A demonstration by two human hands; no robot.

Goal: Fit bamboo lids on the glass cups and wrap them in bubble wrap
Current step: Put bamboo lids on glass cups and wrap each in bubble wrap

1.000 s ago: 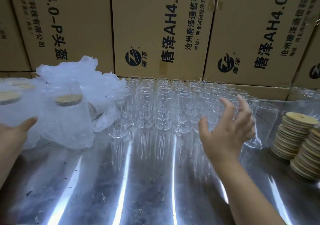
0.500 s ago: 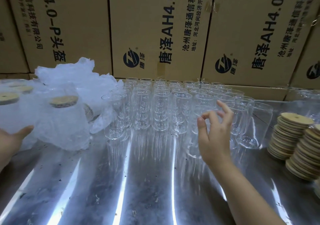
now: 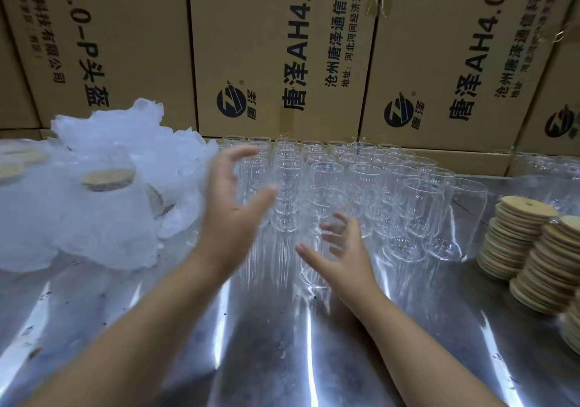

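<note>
Steel table (image 3: 282,359): right hand (image 3: 348,256) grips an upright glass cup (image 3: 326,206), mouth up; left hand (image 3: 232,215) splayed, empty.

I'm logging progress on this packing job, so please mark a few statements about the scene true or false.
1. Bamboo lids are stacked at the right of the table. True.
2. The glass cups in the middle already have lids on. False: their mouths are open, with no lids.
3. Bubble-wrapped cups with lids sit at the left. True.
4. The left hand holds a lid. False: its fingers are spread and hold nothing.
5. Cardboard boxes stand behind the cups. True.
</note>
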